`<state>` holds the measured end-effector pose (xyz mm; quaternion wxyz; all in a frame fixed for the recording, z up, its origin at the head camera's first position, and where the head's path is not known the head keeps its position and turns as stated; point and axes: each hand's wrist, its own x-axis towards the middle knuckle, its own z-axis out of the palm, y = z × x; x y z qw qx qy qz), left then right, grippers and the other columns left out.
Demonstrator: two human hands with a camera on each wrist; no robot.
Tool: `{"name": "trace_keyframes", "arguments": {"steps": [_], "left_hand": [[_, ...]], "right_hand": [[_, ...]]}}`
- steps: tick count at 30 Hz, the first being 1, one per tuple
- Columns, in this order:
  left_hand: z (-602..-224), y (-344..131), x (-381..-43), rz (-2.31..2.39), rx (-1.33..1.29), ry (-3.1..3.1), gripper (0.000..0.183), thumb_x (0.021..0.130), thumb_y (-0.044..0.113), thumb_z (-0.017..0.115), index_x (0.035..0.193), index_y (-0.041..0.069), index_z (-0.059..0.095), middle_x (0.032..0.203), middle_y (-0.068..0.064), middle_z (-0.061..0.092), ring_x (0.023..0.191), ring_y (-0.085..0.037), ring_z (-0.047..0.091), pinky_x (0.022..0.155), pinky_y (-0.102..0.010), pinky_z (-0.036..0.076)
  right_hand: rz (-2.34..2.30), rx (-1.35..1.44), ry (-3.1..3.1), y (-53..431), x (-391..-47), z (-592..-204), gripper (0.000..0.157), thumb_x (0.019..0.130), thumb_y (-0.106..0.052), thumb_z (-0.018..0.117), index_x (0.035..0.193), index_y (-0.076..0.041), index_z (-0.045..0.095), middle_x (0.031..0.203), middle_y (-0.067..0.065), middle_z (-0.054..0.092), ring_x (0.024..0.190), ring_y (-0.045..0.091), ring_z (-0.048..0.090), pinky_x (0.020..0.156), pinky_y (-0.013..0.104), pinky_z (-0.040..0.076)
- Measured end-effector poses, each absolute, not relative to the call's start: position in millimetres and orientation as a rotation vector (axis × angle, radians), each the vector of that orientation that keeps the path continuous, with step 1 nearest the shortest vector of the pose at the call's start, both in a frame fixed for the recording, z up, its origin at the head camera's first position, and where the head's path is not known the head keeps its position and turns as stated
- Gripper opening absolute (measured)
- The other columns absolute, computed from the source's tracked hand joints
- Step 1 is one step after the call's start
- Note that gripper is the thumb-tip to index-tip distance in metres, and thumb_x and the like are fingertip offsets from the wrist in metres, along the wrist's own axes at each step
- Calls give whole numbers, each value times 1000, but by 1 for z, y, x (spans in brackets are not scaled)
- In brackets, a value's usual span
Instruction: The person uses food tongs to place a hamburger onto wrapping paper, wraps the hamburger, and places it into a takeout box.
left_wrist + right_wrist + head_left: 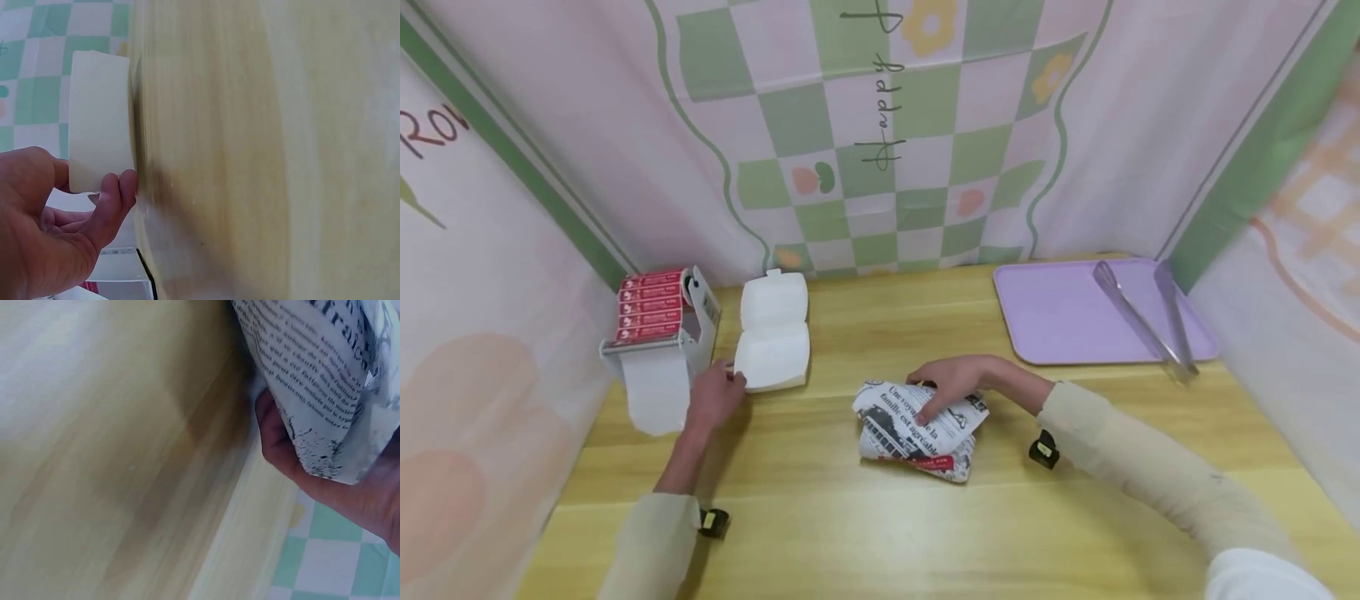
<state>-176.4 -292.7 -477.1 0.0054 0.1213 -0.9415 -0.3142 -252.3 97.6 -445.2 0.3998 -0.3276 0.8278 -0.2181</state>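
Note:
In the head view my right hand [951, 385] grips the far edge of a parcel wrapped in newsprint-patterned paper [917, 429], thumb on top. A red label strip shows on the parcel's near side; what is inside is hidden. The right wrist view shows the fingers curled round the end of the printed wrap [312, 381]. At the left, my left hand [717, 396] pinches the near left corner of a white clamshell food box [773, 357], which stands unfolded with its lid toward the back. The left wrist view shows fingertips and thumb at the box's side wall [100, 122].
Left of the box stands a label dispenser [700, 312] with a roll of red labels [651, 304] and a white backing strip [657, 396] hanging forward. A purple tray [1052, 321] at the back right bears metal tongs [1138, 317]. Patterned curtains [917, 150] enclose the wooden table [850, 533].

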Motion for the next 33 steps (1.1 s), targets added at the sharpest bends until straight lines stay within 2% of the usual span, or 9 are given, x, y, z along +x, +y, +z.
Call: {"name": "trace_keyframes", "arguments": {"steps": [4,8,10,16,19,22,27,31,33], "left_hand": [[-480,-286,-173,-1025,317,-2918,49,95,12,49,139,-9,47,115,-31,67,88,-32,68,71,-36,56],[-484,-273,-169,-1055,268,-2911,52,91,9,51,141,-7,47,117,-30,68,84,-28,68,71,-36,56],[-486,-264,-167,-1074,241,-2910,54,91,10,51,143,-6,45,116,-28,69,78,-25,67,70,-35,56],[-488,-232,-161,-1051,119,-2931,52,94,12,53,142,-5,45,109,-22,71,68,-18,63,68,-34,56],[-488,-216,-155,-1018,49,-2946,46,96,13,54,137,-6,49,104,-20,72,71,-18,63,69,-34,57],[-488,-201,-149,-1000,-32,-2937,38,97,14,56,129,-6,55,92,-15,71,71,-18,61,69,-34,56],[-490,-186,-141,-1062,-133,-2897,32,98,16,55,124,-1,58,72,-3,62,61,-13,55,57,-29,49],[-492,-184,-138,-1118,-164,-2880,31,99,14,51,127,3,58,71,-1,60,60,-11,53,56,-27,46],[-492,-185,-136,-1135,-165,-2877,35,98,12,49,131,4,58,78,-4,65,67,-14,56,61,-30,49]], "right_hand": [[-620,-790,2091,110,-255,-446,78,81,-39,80,142,-3,49,133,10,61,122,27,57,113,46,41],[-610,-787,2124,121,-260,-442,93,80,-44,80,149,1,38,145,15,51,132,29,50,116,50,36],[-618,-793,2115,124,-263,-439,93,81,-45,79,150,1,37,142,14,53,126,27,55,113,48,40],[-733,-829,2034,125,-272,-422,75,86,-39,76,143,-1,46,116,6,67,96,17,67,92,34,54],[-784,-876,2007,119,-278,-411,68,87,-35,75,141,-2,49,113,6,69,93,17,69,90,32,55],[-808,-929,2007,109,-286,-401,61,88,-32,74,139,-4,54,108,6,71,89,18,70,87,31,56],[-794,-973,1984,82,-294,-390,47,90,-29,73,129,-6,61,98,6,73,78,17,71,78,32,58],[-744,-994,1962,58,-298,-389,37,91,-29,71,120,-8,66,94,3,73,75,14,69,77,29,57],[-704,-1017,1963,47,-299,-390,34,91,-30,71,117,-8,68,92,3,73,75,13,68,77,29,57]]}}
